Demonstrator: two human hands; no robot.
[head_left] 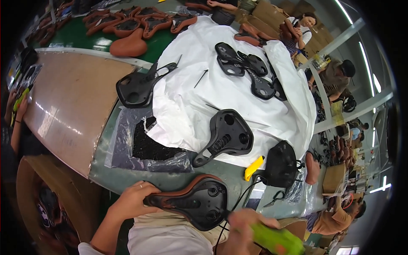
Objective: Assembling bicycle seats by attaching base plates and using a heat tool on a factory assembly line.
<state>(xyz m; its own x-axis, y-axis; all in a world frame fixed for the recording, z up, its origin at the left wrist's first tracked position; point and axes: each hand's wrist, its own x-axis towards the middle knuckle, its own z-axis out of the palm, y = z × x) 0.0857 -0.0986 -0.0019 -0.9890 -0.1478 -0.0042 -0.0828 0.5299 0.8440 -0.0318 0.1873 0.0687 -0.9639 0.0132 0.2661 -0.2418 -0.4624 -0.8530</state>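
A bicycle saddle point(193, 203) with a brown cover edge and a black plastic base lies underside up just in front of my body. Around its narrow nose my left hand point(135, 199) is closed, with a ring on one finger. My right hand point(244, 227), smeared by motion, grips a lime-green handheld power tool point(278, 241). The tool's dark tip is by the wide rear edge of the saddle; whether it touches is hard to tell. Beyond the saddle, a black plastic saddle base point(229, 134) rests on a white sheet point(191, 102).
More black bases point(138, 87) lie about the sheet. A yellow-handled cutter point(254, 168), black pouch point(281, 163) and scissors point(275, 198) sit at right. Brown saddles point(127, 44) cover the far left. A cardboard box point(55, 170) stands lower left. Co-workers point(333, 221) are nearby.
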